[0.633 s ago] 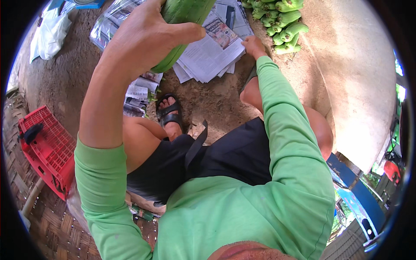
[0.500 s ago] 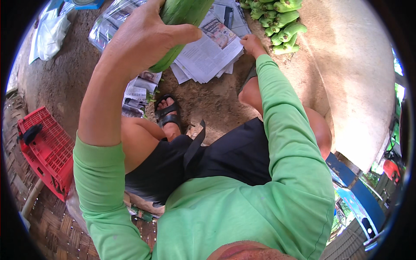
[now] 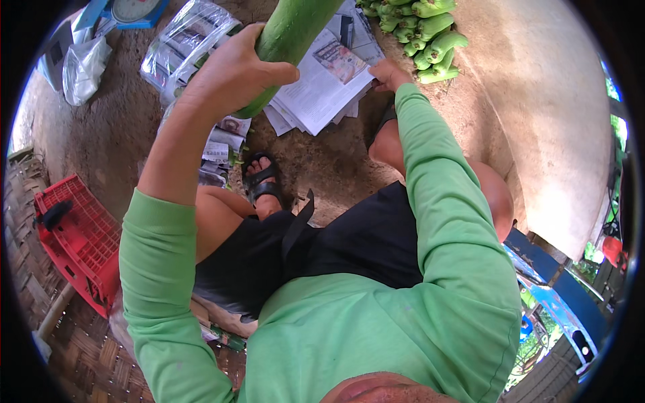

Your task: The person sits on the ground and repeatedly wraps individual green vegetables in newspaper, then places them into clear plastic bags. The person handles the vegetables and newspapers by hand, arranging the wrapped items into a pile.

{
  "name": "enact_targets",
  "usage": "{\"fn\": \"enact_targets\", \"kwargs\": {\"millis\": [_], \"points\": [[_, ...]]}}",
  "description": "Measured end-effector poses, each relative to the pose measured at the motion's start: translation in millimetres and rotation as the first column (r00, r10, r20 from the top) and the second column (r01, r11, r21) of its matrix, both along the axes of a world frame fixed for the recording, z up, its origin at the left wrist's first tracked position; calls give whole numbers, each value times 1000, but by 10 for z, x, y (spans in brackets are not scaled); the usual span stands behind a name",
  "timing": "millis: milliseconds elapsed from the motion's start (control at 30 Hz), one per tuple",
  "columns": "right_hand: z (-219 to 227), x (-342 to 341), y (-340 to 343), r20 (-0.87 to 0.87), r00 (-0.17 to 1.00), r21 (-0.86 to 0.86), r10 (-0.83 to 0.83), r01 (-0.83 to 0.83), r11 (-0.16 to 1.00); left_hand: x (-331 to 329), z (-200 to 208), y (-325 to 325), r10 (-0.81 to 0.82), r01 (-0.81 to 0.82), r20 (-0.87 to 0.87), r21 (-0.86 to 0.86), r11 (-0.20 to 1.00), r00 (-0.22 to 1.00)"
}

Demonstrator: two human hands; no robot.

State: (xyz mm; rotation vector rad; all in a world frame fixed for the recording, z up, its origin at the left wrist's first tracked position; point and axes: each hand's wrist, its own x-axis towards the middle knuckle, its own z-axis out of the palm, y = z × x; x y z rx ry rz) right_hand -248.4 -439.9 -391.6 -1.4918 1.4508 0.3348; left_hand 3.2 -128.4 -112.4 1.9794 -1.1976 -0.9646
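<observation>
My left hand point(image 3: 235, 70) is wrapped round a long green gourd point(image 3: 292, 37), with the thumb lying across it. The gourd is raised and tilted, and its upper end runs out of view. Below it on the ground lies a stack of newspaper sheets point(image 3: 316, 101), partly covered by the gourd. My right hand point(image 3: 391, 75) is closed at the right edge of the top sheet, fingertips pinching the paper. Paper-wrapped produce point(image 3: 222, 144) lies beneath my left wrist, with green ends poking out.
Several green gourds point(image 3: 433, 40) are piled at the far right. A clear plastic bag with newspaper bundles point(image 3: 185, 47) lies at the far left, near a blue scale point(image 3: 138, 13) and a white plastic bag point(image 3: 86, 70). A red plastic crate point(image 3: 80, 242) stands at left.
My left hand has shifted slightly with the gourd, which now stands more to the right and farther off. My right hand remains at the paper's edge. The view has tilted a little.
</observation>
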Motion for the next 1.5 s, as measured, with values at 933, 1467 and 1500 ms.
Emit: {"fn": "enact_targets", "kwargs": {"millis": [933, 1467, 1500], "points": [[2, -313, 667, 103, 979, 17, -178, 177, 984, -209, -2715, -570, -198, 308, -384, 251, 918, 902], [55, -411, 591, 216, 830, 281, -514, 451, 847, -535, -3220, -744, -323, 421, -329, 291, 859, 887], [19, -434, 599, 235, 800, 308, -552, 477, 823, -550, -3225, -751, -323, 419, -328, 285, 862, 888]]}}
